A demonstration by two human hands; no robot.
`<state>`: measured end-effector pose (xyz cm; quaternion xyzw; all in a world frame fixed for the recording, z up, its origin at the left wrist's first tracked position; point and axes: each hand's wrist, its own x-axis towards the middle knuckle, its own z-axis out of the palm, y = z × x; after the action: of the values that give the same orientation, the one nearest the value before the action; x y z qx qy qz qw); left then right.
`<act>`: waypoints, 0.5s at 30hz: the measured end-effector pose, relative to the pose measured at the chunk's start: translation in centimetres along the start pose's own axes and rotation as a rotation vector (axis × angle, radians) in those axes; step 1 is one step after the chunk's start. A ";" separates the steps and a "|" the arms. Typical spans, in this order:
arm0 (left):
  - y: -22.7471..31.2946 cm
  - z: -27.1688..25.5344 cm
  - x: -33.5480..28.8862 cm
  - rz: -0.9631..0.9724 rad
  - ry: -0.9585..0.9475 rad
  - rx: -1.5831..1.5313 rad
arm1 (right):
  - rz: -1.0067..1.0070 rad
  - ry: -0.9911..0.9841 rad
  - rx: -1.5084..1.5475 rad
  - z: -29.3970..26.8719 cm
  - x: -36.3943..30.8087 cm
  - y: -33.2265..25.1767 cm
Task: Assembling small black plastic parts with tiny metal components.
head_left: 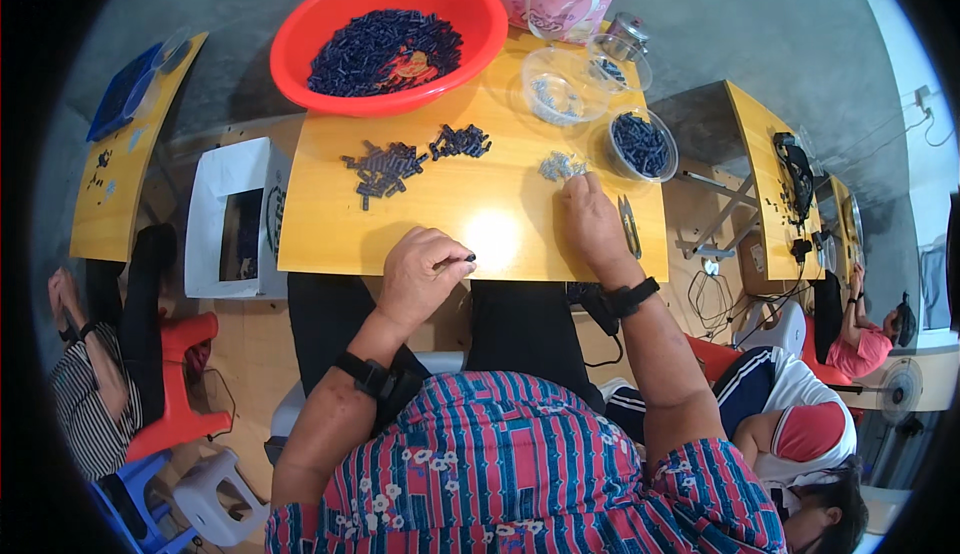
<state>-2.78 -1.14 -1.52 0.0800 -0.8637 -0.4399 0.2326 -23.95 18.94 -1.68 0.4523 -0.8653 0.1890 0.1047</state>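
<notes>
My left hand [418, 272] is over the table's front edge, its thumb and finger pinching a small dark plastic piece [470, 258]. On the right, my right hand [594, 218] has its fingertips drawn together at the near side of a small heap of silvery metal parts [560, 166]. Whether a part is between those fingertips is too small to tell. Left of the middle lie a loose pile of dark plastic pieces [385, 170] and a smaller pile [460, 141] beside it. Small pliers or snips with dark handles [629, 226] lie right of my right hand.
A red basin [290, 59] with many dark pieces stands at the back of the yellow table [400, 234]. Clear tubs [540, 69], a tub of dark pieces [640, 144], a metal-lidded jar [628, 29] and a pink bag [560, 4] are at back right. Other people sit at both sides.
</notes>
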 end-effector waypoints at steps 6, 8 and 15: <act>0.1 -0.1 -0.1 -0.017 0.009 -0.017 | 0.162 0.014 0.694 -1.4 -0.7 -2.1; 0.0 0.1 -0.1 -0.028 0.010 -0.023 | 0.334 -0.055 0.947 -1.6 -0.7 -3.8; 0.2 0.0 0.0 -0.062 -0.012 -0.044 | 0.537 -0.129 1.651 -0.7 -0.7 -6.9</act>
<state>-2.77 -1.00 -1.37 0.0990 -0.8523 -0.4662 0.2155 -17.82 16.17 0.26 0.1742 -0.5331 0.7484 -0.3541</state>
